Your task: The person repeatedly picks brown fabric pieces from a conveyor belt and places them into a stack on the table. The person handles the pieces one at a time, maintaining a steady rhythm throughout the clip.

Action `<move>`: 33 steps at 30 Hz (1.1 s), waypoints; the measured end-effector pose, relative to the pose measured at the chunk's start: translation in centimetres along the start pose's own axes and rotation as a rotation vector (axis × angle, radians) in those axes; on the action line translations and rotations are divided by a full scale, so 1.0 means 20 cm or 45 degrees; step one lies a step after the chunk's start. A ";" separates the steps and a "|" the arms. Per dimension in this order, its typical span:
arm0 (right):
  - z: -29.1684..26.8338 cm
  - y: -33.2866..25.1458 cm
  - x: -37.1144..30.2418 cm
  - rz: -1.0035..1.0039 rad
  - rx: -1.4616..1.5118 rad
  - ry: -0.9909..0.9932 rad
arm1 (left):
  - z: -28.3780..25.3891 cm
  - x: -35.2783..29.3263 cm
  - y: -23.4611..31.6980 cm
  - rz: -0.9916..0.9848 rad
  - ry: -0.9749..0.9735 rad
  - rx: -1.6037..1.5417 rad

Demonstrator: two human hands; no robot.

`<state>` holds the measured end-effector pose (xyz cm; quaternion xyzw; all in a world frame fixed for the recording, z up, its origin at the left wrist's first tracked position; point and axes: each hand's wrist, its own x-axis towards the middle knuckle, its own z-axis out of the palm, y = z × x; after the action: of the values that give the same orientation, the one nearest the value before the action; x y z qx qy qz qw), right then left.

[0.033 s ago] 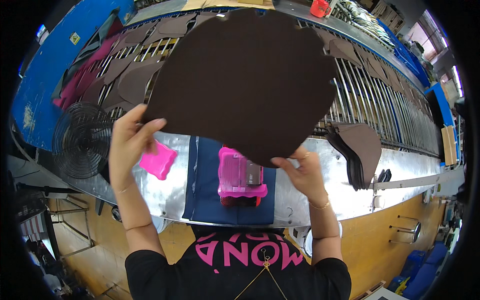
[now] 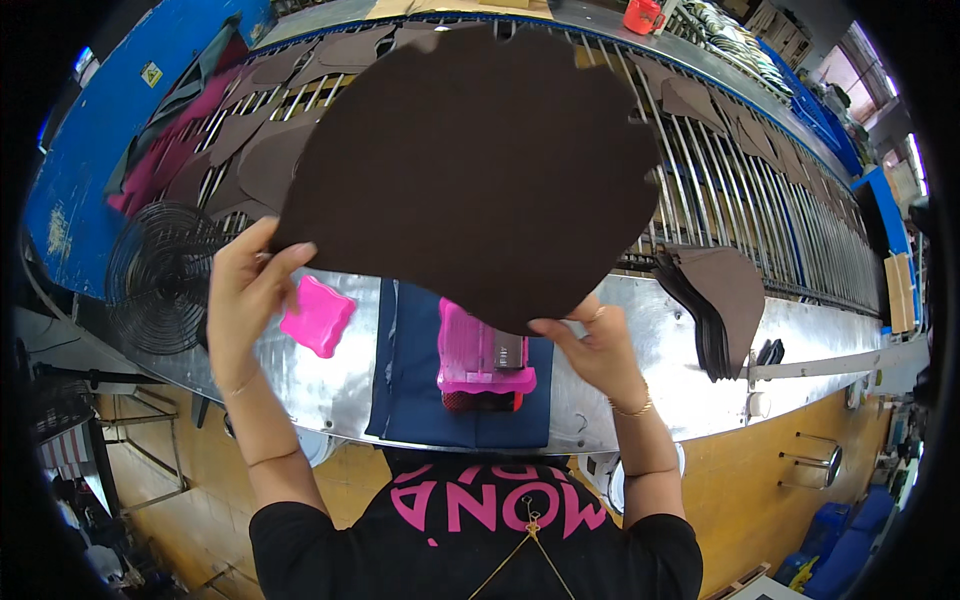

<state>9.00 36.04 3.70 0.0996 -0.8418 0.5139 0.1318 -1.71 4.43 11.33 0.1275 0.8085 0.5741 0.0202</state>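
Observation:
A large dark brown cut piece [image 2: 475, 180], rounded with notches along its upper and right edges, is held up in front of me. It looks like leather or fabric. My left hand [image 2: 250, 290] pinches its left corner between thumb and fingers. At its lower right edge, my right hand [image 2: 590, 345] is closed on it the same way. Below the piece, a pink plastic box [image 2: 465, 375] lies on a dark blue cloth [image 2: 410, 400], partly covered by the brown piece. A pink wavy-edged lid [image 2: 318, 318] lies close to my left hand.
Similar brown pieces [image 2: 275, 165] lie on a metal roller rack [image 2: 720, 190] beyond the metal table [image 2: 600, 415]. A stack of brown pieces [image 2: 725, 300] sits at the right. A black round fan [image 2: 165, 280] stands left, and a pale bar [image 2: 830, 362] crosses the table's right end.
Both hands have shifted slightly left, carrying the brown piece left and a little down. My grip on it looks the same.

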 end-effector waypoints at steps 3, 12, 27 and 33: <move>0.09 -0.01 0.04 -0.222 -0.042 -0.072 | -0.10 -0.09 -0.06 0.075 0.097 0.105; -0.06 0.14 -0.11 -0.231 -0.390 -0.008 | 0.08 -0.08 -0.13 0.396 -0.154 0.611; -0.68 0.20 -0.87 0.504 -0.220 0.697 | 0.86 0.06 -0.07 0.866 -0.887 0.457; -0.89 -0.06 -0.70 0.346 -0.432 0.827 | 1.07 0.20 0.14 0.867 -0.860 -0.109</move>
<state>24.78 51.91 7.94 -0.2040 -0.8347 0.3850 0.3367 -1.19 25.92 7.22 0.5634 0.6446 0.5074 0.0979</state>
